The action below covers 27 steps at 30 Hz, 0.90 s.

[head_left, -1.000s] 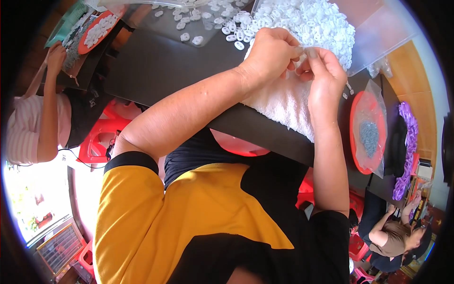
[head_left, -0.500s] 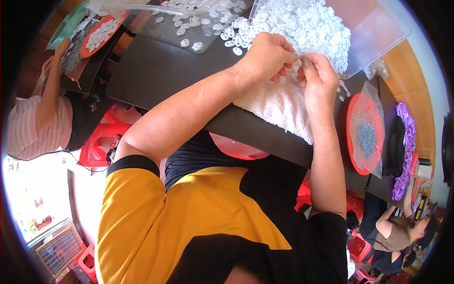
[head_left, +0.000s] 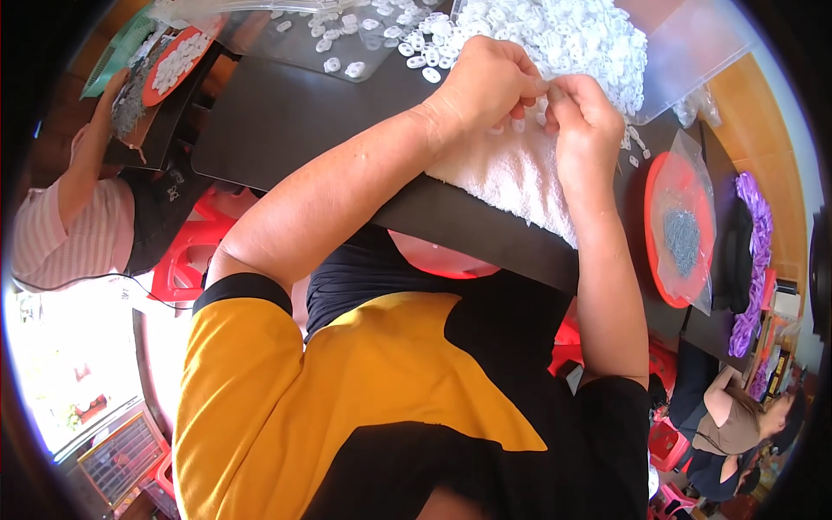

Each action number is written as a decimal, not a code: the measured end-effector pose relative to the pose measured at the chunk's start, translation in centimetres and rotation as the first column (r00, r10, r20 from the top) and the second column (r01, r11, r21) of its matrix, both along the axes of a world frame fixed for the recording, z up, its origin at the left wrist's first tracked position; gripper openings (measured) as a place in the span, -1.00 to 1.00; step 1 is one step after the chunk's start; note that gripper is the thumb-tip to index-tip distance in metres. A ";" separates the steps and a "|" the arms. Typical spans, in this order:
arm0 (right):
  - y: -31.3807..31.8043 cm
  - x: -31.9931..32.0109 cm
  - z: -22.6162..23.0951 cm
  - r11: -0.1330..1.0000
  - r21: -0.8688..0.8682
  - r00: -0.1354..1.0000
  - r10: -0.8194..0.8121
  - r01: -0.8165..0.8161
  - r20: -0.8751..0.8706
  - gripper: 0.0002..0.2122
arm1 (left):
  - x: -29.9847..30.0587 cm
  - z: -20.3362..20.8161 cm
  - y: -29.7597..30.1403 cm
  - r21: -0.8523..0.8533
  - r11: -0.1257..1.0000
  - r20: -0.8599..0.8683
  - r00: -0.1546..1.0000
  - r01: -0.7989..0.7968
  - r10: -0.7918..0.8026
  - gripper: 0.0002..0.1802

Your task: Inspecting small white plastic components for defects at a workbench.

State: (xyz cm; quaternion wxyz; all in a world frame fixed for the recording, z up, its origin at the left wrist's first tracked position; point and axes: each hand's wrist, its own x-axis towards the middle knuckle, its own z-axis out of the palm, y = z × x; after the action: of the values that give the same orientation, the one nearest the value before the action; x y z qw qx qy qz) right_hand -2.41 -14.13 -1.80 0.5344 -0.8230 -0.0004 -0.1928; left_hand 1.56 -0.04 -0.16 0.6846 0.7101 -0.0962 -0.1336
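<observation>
My left hand (head_left: 487,85) and my right hand (head_left: 588,117) meet at the fingertips above a white towel (head_left: 511,182) on the dark table. Both are closed in a pinch. What sits between the fingers is too small and too covered to name. A few white oval plastic pieces (head_left: 518,126) peep out under the fingers, by the towel's upper part. Just beyond the hands lies a big heap of the same white oval pieces (head_left: 563,43), with some strays spilling to its left.
A red plate (head_left: 656,251) holds thin grey metal pieces (head_left: 682,243) on a clear bag at the right. Beyond it lies a purple bundle (head_left: 752,260). A clear tray (head_left: 351,65) with scattered pieces is at the far left. Other people sit at both sides.
My fingertips have come closer together and now touch or overlap. The whole view has shifted slightly; the heap and towel otherwise look the same.
</observation>
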 end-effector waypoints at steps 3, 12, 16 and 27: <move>0.0 0.3 0.2 0.999 0.052 0.997 -0.004 0.000 0.074 -0.91 | 0.7 0.1 0.2 -0.062 0.998 -0.055 0.998 0.029 -0.032 -0.89; -1.2 -1.0 1.3 0.806 -0.587 0.977 0.181 -0.080 0.114 -0.91 | 2.4 -0.8 1.0 -0.237 0.965 -0.097 0.991 -0.108 0.087 -0.83; -0.6 -1.5 1.9 0.591 -0.800 0.954 0.286 -0.100 0.092 -0.89 | 2.2 -0.6 0.9 -0.242 0.965 -0.093 0.992 -0.101 0.081 -0.82; -0.7 -1.3 2.0 0.603 -0.788 0.935 0.337 -0.125 0.109 -0.86 | 2.2 -0.6 0.8 -0.245 0.963 -0.078 0.992 -0.112 0.096 -0.83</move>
State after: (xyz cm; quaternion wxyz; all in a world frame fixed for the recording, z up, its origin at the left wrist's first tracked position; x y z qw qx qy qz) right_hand -3.73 -14.83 0.21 0.1484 -0.9332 -0.2562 -0.2034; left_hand 3.77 0.77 -0.81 0.7772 0.6178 -0.0524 -0.1074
